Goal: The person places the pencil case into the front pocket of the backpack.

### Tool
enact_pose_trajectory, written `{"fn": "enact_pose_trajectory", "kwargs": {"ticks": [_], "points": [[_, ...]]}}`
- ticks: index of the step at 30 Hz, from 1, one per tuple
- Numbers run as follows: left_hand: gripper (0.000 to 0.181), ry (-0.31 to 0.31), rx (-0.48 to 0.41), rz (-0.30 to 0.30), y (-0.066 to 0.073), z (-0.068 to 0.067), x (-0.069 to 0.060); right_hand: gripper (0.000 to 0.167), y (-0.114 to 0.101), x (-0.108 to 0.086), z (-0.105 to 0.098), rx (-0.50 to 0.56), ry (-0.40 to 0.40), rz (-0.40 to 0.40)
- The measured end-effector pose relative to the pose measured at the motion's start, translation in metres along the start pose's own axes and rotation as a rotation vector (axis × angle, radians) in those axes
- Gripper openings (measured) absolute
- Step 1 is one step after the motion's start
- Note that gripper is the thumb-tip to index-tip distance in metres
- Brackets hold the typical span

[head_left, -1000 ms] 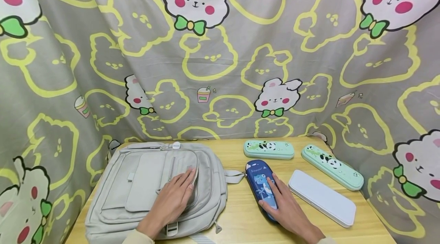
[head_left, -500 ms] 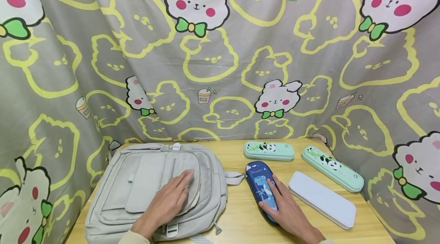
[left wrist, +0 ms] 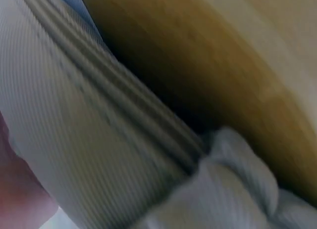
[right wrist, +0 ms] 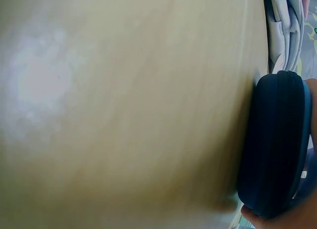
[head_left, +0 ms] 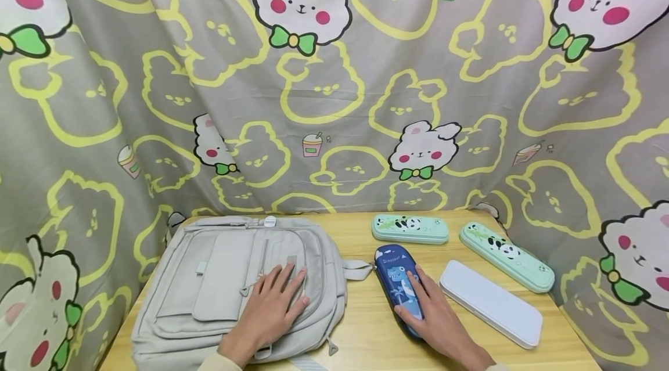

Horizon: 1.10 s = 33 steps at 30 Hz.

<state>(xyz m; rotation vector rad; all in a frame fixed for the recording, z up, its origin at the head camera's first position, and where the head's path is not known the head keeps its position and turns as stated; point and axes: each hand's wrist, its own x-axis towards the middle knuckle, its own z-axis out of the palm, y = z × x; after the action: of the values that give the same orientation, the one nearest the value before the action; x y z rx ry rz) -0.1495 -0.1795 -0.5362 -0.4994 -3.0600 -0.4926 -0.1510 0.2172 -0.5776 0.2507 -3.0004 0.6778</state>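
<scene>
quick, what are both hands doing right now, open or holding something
Left hand: open, fingers spread flat on the gray backpack.
Right hand: holding the dark blue dinosaur pencil case, fingers round its side.

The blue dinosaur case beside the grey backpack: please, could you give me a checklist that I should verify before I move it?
1. Right hand on the blue dinosaur case: ok, fingers and thumb touch its top.
2. Firm grip around the case: cannot tell.
3. Left hand on the grey backpack: ok, fingers spread over its front.
4. Backpack's front uncovered: not ok, the left hand covers part.
5. Grey strap free of the case: cannot tell, its end reaches the case's far end.
6. White case apart from the blue one: ok, table shows between.
</scene>
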Motion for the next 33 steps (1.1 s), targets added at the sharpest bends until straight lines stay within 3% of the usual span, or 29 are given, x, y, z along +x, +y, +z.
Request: {"fn": "enact_pose_trajectory", "kwargs": {"ticks": [8,16,25,33], "points": [[0.061,0.126,0.062,0.022,0.004,0.011,0.001,0.095,0.000,0.000,-0.001,0.004,-0.004,0.006],[0.065,0.129,0.104,-0.010,0.010,0.015,0.002,0.095,-0.001,0.000,-0.001,0.008,-0.016,0.013],[0.057,0.233,0.193,0.030,0.012,0.022,0.002,0.095,-0.002,-0.001,-0.002,0.021,-0.026,0.020],[0.056,0.106,0.056,-0.023,0.014,-0.003,0.003,0.095,-0.002,-0.001,-0.003,0.029,-0.022,0.021]]}}
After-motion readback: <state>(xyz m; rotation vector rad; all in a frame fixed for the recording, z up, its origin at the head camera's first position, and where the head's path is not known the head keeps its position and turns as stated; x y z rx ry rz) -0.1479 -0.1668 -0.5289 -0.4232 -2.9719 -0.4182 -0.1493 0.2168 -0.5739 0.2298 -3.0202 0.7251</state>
